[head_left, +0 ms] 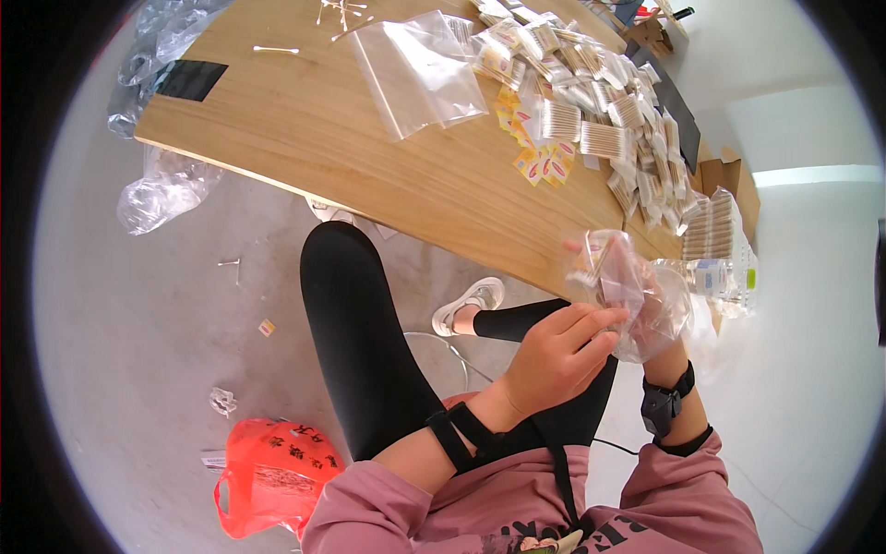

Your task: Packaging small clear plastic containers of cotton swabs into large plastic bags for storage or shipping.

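Note:
Over my lap, just off the table's near edge, is a crumpled clear plastic bag (660,319). My left hand (563,360) pinches the bag's lower edge between thumb and fingers. Behind and partly inside the film is my right hand (646,291), its fingers bent around the bag and blurred by the plastic. A small yellow and white label (604,247) shows through the film near the right fingertips. Whether it lies inside the bag or behind it, I cannot tell.
A large heap of bagged cotton swabs (604,138) covers the table's right side, beside loose yellow cards (544,164). A flat clear bag (420,78) and loose swabs (277,50) lie farther left. A clear bottle (711,277) is right of my hands; a red bag (277,480) sits on the floor.

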A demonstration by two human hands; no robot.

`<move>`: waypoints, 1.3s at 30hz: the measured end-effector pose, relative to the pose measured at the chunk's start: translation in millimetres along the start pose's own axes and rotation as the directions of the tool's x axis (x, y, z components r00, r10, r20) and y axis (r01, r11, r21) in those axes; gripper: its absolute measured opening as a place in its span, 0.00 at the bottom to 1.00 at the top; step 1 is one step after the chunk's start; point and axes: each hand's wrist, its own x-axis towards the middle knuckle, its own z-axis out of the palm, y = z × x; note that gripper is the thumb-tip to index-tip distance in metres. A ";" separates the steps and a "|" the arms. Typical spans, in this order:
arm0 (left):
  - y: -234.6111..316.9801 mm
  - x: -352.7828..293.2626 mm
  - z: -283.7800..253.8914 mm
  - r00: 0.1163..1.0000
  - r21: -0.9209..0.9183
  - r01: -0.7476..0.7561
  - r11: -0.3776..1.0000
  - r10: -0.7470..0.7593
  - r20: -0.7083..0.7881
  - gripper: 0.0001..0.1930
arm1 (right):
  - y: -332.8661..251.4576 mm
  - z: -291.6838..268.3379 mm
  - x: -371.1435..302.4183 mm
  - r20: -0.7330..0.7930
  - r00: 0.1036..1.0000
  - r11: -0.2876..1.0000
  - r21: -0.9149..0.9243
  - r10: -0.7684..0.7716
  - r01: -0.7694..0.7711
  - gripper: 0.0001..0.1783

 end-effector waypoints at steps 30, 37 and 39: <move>-24.7 1.0 -0.4 0.558 -0.883 0.450 0.135 -0.814 0.160 0.11 | 3.5 35.9 11.4 -0.126 0.970 0.905 -0.400 -0.210 0.144 0.37; -15.1 2.0 1.2 0.474 -0.850 0.523 0.063 -0.850 0.229 0.14 | -0.7 43.2 21.6 -0.062 0.922 0.727 -0.636 -0.382 0.259 0.35; -23.1 -2.6 7.3 0.517 -0.840 0.531 0.108 -0.827 0.220 0.14 | -0.9 43.1 26.5 0.060 0.927 0.486 -0.838 -0.370 0.248 0.33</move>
